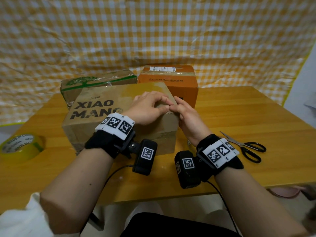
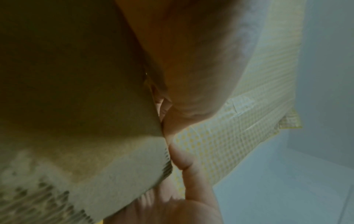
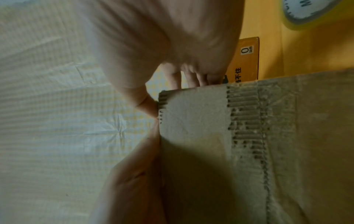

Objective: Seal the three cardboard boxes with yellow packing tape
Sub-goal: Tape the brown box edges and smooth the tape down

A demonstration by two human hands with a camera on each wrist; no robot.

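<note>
Right now both my hands work at the top right corner of the nearest cardboard box [image 1: 109,117], the one printed XIAO MANG, which sits at the centre of the wooden counter [image 1: 239,117]. My left hand [image 1: 148,108] lies on the lid with its fingers [image 1: 164,100] loosely curled and its thumb pressing the corner edge; my right hand [image 1: 186,115] meets it from 3 o'clock, fingers nearly straight against the box's side. Whether either hand pinches a tape end I cannot tell; the wrist views show only skin against torn, ribbed cardboard.

Behind this box stand two more: a green-printed box [image 1: 95,81] at 11 o'clock and an orange box [image 1: 171,79] at 1 o'clock. The yellow tape roll [image 1: 20,146] lies flat at 8 o'clock near the counter's left edge, well apart from my hands. Black-handled scissors [image 1: 246,146] lie at 4 o'clock, near my right wrist.

I judge the risks thus: the corner's paper skin is already stripped, so tape pressed there may lift. Pressing at one corner could slide or turn the box into those behind.
</note>
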